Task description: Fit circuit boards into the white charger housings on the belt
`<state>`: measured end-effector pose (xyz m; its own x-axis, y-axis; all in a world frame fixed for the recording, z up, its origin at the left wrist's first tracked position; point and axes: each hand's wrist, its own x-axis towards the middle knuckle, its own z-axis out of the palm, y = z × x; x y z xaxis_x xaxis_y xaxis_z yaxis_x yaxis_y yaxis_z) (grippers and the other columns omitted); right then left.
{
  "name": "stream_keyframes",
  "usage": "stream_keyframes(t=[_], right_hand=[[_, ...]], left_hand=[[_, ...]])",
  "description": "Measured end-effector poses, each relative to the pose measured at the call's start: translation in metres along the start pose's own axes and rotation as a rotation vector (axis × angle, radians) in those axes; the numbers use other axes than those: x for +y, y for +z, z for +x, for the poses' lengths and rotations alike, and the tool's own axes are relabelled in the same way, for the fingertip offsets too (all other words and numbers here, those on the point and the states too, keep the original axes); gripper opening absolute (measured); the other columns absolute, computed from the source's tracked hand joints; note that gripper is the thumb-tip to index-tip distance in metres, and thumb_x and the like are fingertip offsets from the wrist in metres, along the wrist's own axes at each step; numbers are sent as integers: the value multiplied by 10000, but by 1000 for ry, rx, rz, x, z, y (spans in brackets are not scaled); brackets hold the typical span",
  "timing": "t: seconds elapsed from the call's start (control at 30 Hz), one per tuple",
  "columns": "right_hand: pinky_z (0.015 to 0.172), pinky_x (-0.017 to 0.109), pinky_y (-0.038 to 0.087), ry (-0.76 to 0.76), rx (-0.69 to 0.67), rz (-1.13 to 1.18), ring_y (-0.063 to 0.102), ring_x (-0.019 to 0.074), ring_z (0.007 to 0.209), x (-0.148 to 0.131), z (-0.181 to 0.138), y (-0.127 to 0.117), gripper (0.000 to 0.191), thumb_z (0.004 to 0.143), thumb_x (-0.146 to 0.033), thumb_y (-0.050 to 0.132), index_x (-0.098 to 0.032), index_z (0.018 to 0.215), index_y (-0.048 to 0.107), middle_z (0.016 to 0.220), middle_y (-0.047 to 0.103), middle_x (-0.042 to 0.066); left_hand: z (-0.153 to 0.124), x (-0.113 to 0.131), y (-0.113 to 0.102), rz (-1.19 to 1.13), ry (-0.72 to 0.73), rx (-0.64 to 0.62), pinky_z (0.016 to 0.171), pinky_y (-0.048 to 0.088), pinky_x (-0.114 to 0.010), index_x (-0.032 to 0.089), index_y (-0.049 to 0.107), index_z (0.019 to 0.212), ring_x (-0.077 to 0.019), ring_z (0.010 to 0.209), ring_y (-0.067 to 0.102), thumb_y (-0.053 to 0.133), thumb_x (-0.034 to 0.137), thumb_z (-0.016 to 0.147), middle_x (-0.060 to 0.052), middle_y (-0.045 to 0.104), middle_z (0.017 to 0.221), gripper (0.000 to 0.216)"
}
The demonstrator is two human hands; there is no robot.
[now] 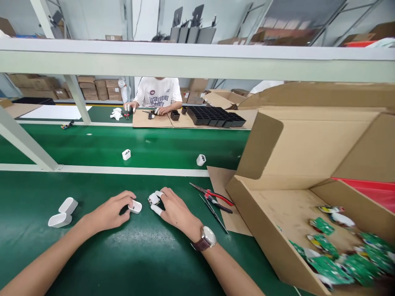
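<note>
Red-handled pliers lie right of centre beside an open cardboard box of green circuit boards; black trays sit upper centre.

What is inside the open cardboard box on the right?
Loose green circuit boards lie heaped at the right end of the brown cardboard box; its left floor is bare. Its near wall covers anything lying right behind it.

This is a factory, a place where people put small things together. A long green belt runs down the middle with little white cases lying on it. A big cardboard box holds many green circuit boards (all jumbled up). Black trays sit by another worker across the belt. Brown boxes are stacked at the back, and red pliers lie on the green table.
</note>
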<state>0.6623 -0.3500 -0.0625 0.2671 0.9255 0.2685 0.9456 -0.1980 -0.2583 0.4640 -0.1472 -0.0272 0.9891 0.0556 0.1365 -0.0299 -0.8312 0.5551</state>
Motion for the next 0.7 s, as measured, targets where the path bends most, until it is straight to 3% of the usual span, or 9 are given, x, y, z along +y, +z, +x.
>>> stream_keyframes(t=[0.07, 0.17, 0.27, 0.37, 0.5, 0.6, 0.7], right_hand=[[968, 504, 596, -39, 48, 66, 647, 307, 1138, 4, -6, 0, 460, 963, -280, 705, -160, 1388, 574, 1298, 642, 166], [1051, 521, 571, -135, 64, 159, 608, 284, 1254, 11, -13, 0, 522, 984, -153, 612, -231, 1491, 514, 1489, 580, 143], [1028, 503, 595, -174, 63, 232, 620, 271, 1228, 14, -12, -1, 408, 984, -102, 583, -246, 1362, 631, 1428, 640, 116], [971, 492, 624, -174, 89, 273, 636, 279, 1184, 12, -10, -1, 335, 1010, -153, 594, -220, 1337, 619, 1293, 701, 119], [931, 491, 624, -160, 236, 314, 643, 275, 1126, 0, -11, -3, 382, 1013, -172, 621, -229, 1382, 543, 1204, 698, 112], [989, 506, 597, -212, 289, 363, 615, 281, 1208, -14, -14, -7, 486, 1000, -128, 622, -261, 1450, 492, 1308, 656, 122], [978, 495, 605, -251, 243, 335, 605, 290, 1237, -22, -19, -9, 577, 1005, -106, 595, -263, 1531, 418, 1347, 647, 130]], left_hand=[[1, -1, 11, -73, -3, 8, 844, 565, -292, 230, 590, 985, -183, 983, 704, 535, 111, 923, -63, 666, 1274, 144], [-5, -8, 19, -141, -4, 103, 1008, 551, -350, 241, 610, 1116, -219, 1211, 662, 483, 116, 988, -91, 629, 1374, 219], [-10, -8, 30, -126, -66, 196, 1154, 490, -453, 272, 527, 1380, -289, 1417, 531, 623, 255, 995, -127, 498, 1546, 398], [-7, -4, 49, -99, -194, 263, 1088, 548, -498, 292, 425, 1492, -341, 1355, 575, 827, 408, 867, -138, 528, 1494, 752], [-2, -3, 68, -151, -238, 270, 1046, 572, -495, 319, 404, 1482, -297, 1256, 645, 682, 294, 977, -94, 617, 1382, 577], [-3, -2, 68, -227, -155, 212, 1123, 530, -490, 350, 282, 1566, -270, 1338, 593, 610, 191, 994, -91, 559, 1484, 678], [-6, 1, 66, -243, -89, 171, 1144, 514, -483, 351, 217, 1606, -271, 1389, 540, 571, 120, 982, -104, 514, 1532, 753]])
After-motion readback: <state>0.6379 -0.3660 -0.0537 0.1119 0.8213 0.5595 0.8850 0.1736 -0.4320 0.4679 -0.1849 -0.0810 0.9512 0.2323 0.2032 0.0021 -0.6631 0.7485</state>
